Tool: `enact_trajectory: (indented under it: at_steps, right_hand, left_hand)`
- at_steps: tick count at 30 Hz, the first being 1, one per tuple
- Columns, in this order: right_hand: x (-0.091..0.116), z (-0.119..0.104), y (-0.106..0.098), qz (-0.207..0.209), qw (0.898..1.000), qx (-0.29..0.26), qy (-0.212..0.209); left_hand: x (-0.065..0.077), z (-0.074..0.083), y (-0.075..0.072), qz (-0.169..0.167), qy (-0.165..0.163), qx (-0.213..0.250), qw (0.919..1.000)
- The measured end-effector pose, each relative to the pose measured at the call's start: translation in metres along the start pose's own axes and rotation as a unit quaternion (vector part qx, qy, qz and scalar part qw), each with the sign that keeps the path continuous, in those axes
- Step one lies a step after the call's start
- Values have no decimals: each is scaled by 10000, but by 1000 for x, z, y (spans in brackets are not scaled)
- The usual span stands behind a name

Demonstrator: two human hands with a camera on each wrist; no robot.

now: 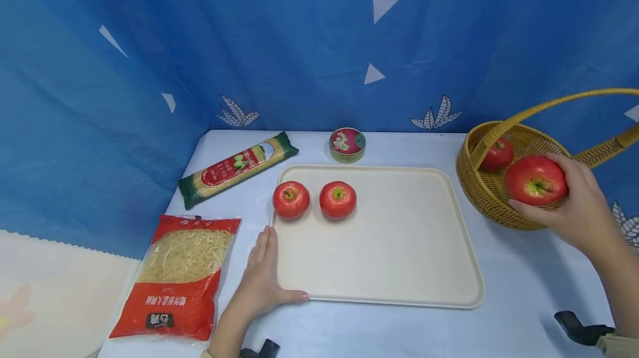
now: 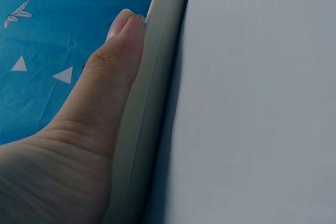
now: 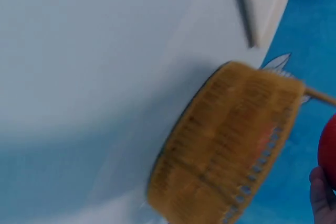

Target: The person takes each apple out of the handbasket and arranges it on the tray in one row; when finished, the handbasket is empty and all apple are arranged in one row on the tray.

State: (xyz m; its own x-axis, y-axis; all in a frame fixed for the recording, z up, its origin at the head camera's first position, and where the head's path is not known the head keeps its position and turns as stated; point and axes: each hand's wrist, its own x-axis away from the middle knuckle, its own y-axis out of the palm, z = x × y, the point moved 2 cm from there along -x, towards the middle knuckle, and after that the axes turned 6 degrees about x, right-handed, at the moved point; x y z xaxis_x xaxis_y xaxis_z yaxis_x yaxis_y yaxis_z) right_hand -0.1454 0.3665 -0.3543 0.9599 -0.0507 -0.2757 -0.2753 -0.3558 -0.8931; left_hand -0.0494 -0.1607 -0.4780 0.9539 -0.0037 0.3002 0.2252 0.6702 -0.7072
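My right hand (image 1: pixel 581 208) grips a red apple (image 1: pixel 536 180) over the wicker basket (image 1: pixel 471 180). In the right wrist view, part of that apple (image 3: pixel 328 150) and a fingertip (image 3: pixel 316 178) show at the right edge. Another apple (image 1: pixel 497 154) lies inside the basket. At the near left corner of the cream tray (image 1: pixel 389 247), my left hand (image 1: pixel 259 280) rests with straight fingers along the side and the thumb on the front rim. The left wrist view shows that thumb (image 2: pixel 113 72) against the rim (image 2: pixel 152 87). Two apples (image 1: pixel 291 200) (image 1: pixel 338 200) sit at the tray's far left.
A long pasta packet (image 1: pixel 237 169) lies behind the tray's left side. Nearer the front, a red bag of pasta (image 1: pixel 179 280) lies on the left. Behind the tray stands a small round tin (image 1: pixel 346 144). The basket's tall handle (image 1: pixel 564 101) arches over its opening. A blue cloth (image 1: pixel 309 41) hangs behind the table.
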Motion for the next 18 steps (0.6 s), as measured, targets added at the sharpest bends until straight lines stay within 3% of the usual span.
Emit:
enact_trajectory:
  at_steps: [6,13,18]
  right_hand:
    - [10,-27,2,170,9978,-385,-511]
    - [13,-54,18,-441,9937,-772,-685]
    - [12,-74,35,-657,9908,-818,-851]
  left_hand:
    - [0,1,0,-1,20,33,10000]
    - [0,2,0,-9,36,-8,10000]
    - [1,3,-2,-22,27,-11,10000]
